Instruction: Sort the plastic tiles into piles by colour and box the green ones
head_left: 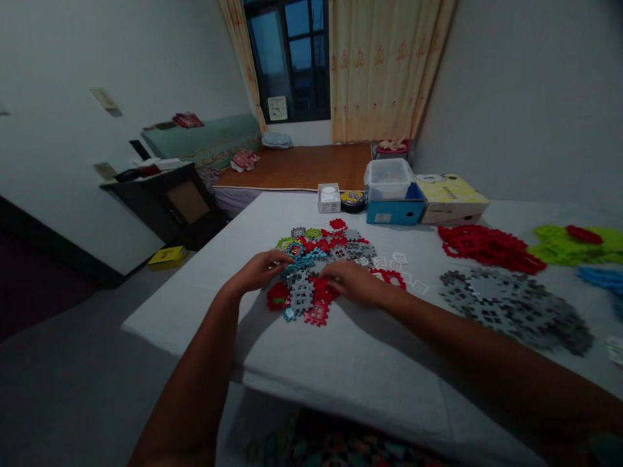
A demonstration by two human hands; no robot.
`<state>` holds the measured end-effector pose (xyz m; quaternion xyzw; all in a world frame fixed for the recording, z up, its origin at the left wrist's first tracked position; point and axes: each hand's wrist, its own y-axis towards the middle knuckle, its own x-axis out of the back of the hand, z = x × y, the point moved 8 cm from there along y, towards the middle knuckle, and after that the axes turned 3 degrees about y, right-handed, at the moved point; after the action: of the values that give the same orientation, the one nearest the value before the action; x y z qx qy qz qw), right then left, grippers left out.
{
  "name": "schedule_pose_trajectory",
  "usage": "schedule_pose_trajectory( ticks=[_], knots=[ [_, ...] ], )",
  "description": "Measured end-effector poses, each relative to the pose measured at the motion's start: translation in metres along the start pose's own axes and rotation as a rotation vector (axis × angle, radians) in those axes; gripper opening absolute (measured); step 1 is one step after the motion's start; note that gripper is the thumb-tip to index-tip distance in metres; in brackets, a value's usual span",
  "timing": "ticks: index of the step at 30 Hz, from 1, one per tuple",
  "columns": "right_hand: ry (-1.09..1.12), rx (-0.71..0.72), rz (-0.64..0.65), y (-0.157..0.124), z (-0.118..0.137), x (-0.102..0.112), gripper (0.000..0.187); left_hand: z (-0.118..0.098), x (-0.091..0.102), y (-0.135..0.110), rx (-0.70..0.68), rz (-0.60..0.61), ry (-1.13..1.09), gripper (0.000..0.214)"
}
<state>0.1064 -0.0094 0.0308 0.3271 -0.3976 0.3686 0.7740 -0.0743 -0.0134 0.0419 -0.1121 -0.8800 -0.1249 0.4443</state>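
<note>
A mixed heap of toothed, interlocking plastic building tiles lies on the white-covered table, with grey tiles [302, 295], red tiles [318, 311] and blue ones among them. My left hand [267, 266] reaches in at the heap's left side, its fingers closed at the edge of a blue square tile [294, 249]. On the other side, my right hand [351, 280] bends over the heap with curled fingers at some red tiles; what is between its fingertips is hidden. Clear thin square pieces [399, 258] lie scattered to the right of the heap.
Sorted piles stand to the right: red [489, 248], grey [516, 308], lime green [555, 243] and blue [603, 277]. Along the back are a small white box [329, 198], a round black-and-yellow tin [353, 201], a blue box [394, 212] under a clear tub, and a yellow box [455, 194].
</note>
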Motion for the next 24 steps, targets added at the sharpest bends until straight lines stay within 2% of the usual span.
schedule_pose_trajectory(
  ticks=[3, 6, 8, 12, 17, 20, 24],
  knots=[
    [-0.137, 0.036, 0.064, -0.016, -0.002, -0.011, 0.026, -0.020, -0.013, -0.003, -0.105, 0.035, 0.030, 0.027],
    [-0.171, -0.036, 0.039, -0.028, -0.023, -0.007, 0.042, -0.035, -0.031, -0.004, -0.218, 0.143, 0.133, 0.023],
    [-0.182, -0.086, -0.011, -0.036, -0.039, 0.007, 0.046, -0.037, -0.036, -0.002, -0.224, 0.191, 0.217, 0.020],
    [-0.211, -0.211, -0.108, -0.054, -0.064, 0.049, 0.037, -0.047, -0.037, 0.011, -0.202, 0.169, 0.277, 0.021],
    [-0.219, -0.357, -0.107, -0.080, -0.086, 0.084, 0.030, -0.086, -0.070, 0.022, -0.399, 0.270, 0.295, 0.029],
    [-0.203, -0.388, -0.079, -0.092, -0.094, 0.086, 0.029, -0.090, -0.079, 0.020, -0.416, 0.318, 0.317, 0.026],
    [-0.176, -0.305, -0.004, -0.095, -0.091, 0.062, 0.039, -0.080, -0.070, 0.015, -0.383, 0.337, 0.290, 0.020]
  ],
)
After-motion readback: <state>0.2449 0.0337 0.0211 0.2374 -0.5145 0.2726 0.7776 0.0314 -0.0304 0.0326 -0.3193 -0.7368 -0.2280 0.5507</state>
